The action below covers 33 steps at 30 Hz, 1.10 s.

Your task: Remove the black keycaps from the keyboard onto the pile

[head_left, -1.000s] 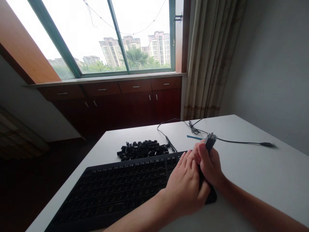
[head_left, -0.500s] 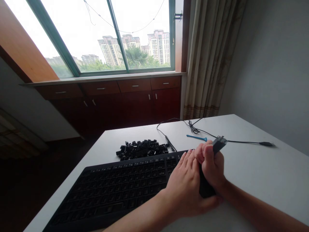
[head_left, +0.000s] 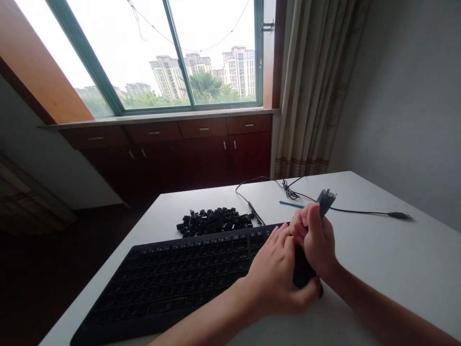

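One grey tool [head_left: 325, 202] tips more upright, hiding more of the blue stick [head_left: 291, 204] | right hand [head_left: 319, 242] closed round it | left hand [head_left: 275, 271] flattish on keyboard [head_left: 173, 274], right end (work still there, I judge) | loose keys [head_left: 216, 221] beyond far edge

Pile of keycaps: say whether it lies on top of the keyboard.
No, the pile of keycaps sits on the white table, beyond the far edge of the keyboard.
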Tool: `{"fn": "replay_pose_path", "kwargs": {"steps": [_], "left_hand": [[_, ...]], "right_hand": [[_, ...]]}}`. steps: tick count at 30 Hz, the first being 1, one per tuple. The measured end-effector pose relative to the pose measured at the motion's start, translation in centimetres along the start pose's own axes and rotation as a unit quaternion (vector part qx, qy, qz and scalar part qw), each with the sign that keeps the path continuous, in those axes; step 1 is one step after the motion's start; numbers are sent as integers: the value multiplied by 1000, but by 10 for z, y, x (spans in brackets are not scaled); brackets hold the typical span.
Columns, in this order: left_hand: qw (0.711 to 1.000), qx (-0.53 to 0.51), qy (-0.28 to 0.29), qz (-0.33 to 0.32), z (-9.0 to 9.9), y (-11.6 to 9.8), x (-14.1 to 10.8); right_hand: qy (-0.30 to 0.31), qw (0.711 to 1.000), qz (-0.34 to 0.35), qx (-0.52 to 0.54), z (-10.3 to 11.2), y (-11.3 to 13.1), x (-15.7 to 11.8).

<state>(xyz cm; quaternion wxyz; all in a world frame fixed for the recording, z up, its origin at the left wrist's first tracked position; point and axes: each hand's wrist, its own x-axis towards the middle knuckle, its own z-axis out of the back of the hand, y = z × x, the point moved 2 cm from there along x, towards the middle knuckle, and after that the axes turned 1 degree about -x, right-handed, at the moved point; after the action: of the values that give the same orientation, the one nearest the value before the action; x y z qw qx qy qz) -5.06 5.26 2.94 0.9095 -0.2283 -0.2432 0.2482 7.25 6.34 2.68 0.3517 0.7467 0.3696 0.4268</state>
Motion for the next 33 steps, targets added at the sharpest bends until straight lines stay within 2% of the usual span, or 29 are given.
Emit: {"fn": "replay_pose_path", "kwargs": {"steps": [4,7,20,25,29,33], "left_hand": [[999,-7,-17,35,-1,2,0],[999,-6,-28,38,-4,6,-1],[995,-76,-68,18,-4,10,-2],[993,-84,-67,38,-1,7,-2],[997,-65,-41,26,15,4,2],[999,-17,-33,35,54,13,12]], "right_hand": [[-61,996,-41,56,2,6,11],[-96,989,-68,94,4,7,17],[-158,966,-132,159,14,4,28],[-161,962,-148,163,19,-2,31],[-156,962,-157,157,20,-3,31],[-148,963,-170,151,19,-3,29]]}}
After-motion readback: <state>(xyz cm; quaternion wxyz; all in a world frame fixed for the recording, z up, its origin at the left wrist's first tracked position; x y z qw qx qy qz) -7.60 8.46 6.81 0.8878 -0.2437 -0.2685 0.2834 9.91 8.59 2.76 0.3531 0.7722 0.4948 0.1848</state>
